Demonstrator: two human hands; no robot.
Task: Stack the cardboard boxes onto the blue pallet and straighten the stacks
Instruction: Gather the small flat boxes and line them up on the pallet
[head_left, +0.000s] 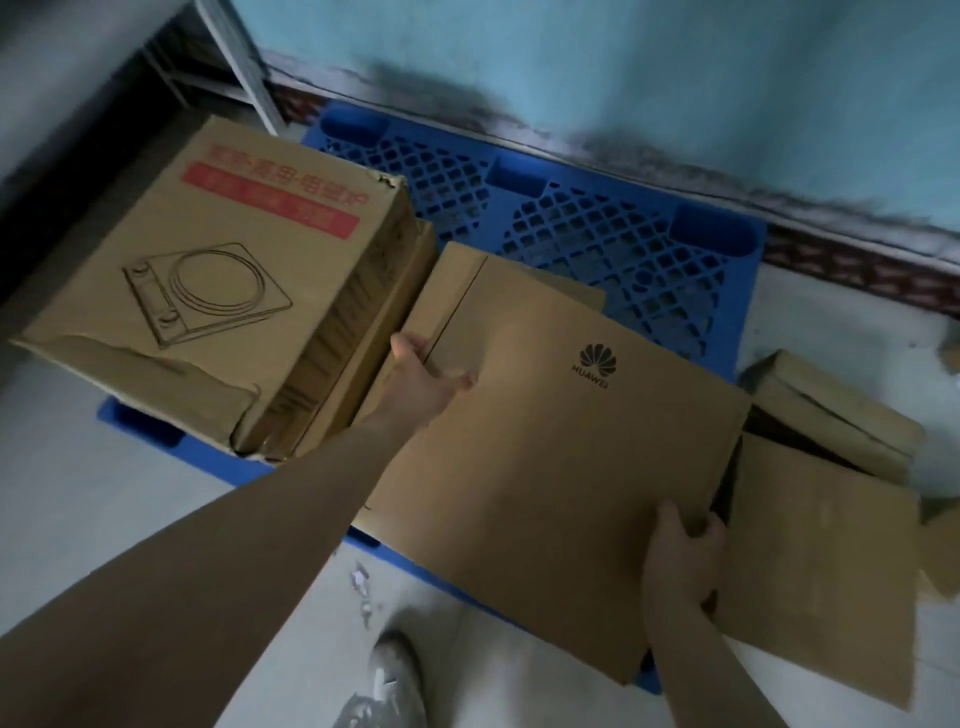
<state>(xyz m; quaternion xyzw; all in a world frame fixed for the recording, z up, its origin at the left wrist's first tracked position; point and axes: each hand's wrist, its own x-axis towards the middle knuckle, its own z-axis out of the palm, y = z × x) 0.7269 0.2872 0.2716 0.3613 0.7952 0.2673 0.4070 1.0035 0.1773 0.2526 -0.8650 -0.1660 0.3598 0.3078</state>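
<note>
Cardboard flat box (561, 467) lies over the near right part of the blue pallet (711, 234), overhanging its near edge, long axis skewed to the pallet's sides. Our right hand (680, 561), nearer us, grips the box's right edge; our left hand (426, 374), farther in, grips its left edge. Beyond, a printed box stack (208, 291) crowds the pallet's left; loose cardboard (821, 561) lies off its right.
</note>
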